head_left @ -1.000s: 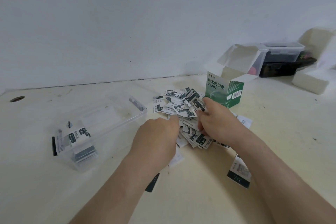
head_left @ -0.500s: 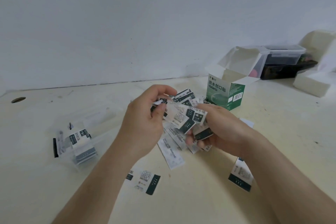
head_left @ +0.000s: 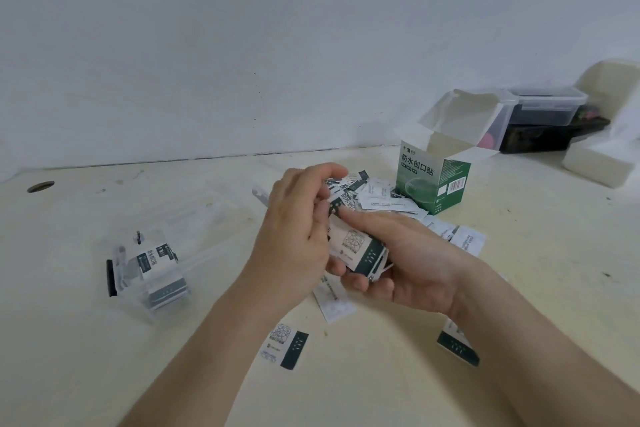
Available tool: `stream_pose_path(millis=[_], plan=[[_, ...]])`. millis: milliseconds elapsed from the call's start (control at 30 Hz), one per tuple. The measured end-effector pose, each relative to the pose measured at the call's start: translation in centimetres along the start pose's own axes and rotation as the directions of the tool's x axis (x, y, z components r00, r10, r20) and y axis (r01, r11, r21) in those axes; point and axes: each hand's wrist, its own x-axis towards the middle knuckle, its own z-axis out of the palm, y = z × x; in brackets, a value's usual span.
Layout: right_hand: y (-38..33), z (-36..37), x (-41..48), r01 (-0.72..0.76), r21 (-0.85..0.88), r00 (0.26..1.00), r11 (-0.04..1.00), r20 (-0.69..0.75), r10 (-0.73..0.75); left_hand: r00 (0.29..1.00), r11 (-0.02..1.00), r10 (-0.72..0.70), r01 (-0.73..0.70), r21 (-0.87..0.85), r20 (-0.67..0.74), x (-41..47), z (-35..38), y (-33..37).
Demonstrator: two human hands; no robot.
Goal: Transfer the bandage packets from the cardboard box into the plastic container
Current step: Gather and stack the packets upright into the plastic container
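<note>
Bandage packets, one stack: your left hand and right hand pinched it, right of plastic container; squaring edges first seemed wise.

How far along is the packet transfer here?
Done: a few packets lie in the container, and the box stands open, its inside not visible. In hand: the left hand and right hand both grip a bundle above the table. Left: the pile beside the box and several strays on the table, so most of the job remains.
</note>
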Motion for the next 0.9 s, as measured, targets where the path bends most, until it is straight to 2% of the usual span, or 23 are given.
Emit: stream_pose_path(millis=[167,267,333,400,467,567,633,733,800,900], plan=[[0.0,0.1,0.0,-0.001,0.035,0.995,0.999,0.104,-0.002,0.997,1.000,-0.015,0.016,0.010,-0.074,-0.1,0.6,-0.4],[-0.3,-0.6,-0.2,-0.021,0.060,0.989,0.998,0.148,0.012,0.997,0.985,-0.052,0.059,-0.163,0.052,-0.1,0.6,0.0],[-0.5,-1.1,-0.4,-0.025,0.057,0.986,0.998,0.168,0.015,0.995,0.978,-0.028,0.047,-0.201,0.095,-0.1,0.5,0.4],[-0.6,-1.2,-0.5,0.000,0.004,0.984,1.000,0.180,-0.001,0.999,0.996,0.027,-0.024,-0.087,0.038,-0.2,0.4,0.6],[-0.6,-1.3,-0.6,0.019,-0.027,0.983,0.999,0.183,-0.014,0.993,0.987,0.112,-0.106,0.124,-0.040,-0.1,0.1,0.5],[-0.8,-1.4,-0.7,0.027,0.000,0.980,1.000,0.195,-0.027,0.982,0.963,0.140,-0.105,0.250,-0.125,0.0,-0.3,0.1],[-0.8,-1.4,-0.5,0.024,0.012,0.992,1.000,0.127,-0.025,0.977,0.963,0.129,-0.082,0.255,-0.172,0.1,-0.2,0.1],[-0.7,-1.0,0.0,0.064,0.078,0.996,0.995,-0.069,-0.059,0.979,0.991,0.021,0.007,0.135,-0.205,0.0,0.0,0.4],[-0.7,-0.4,0.3,0.137,0.075,0.971,0.988,-0.207,-0.119,0.982,0.996,-0.063,0.074,0.055,-0.180,-0.1,0.4,0.4],[-0.1,0.6,1.0,0.189,-0.067,0.895,0.980,-0.398,-0.200,0.988,0.995,-0.104,0.102,-0.022,-0.110,-0.5,1.4,0.7]])
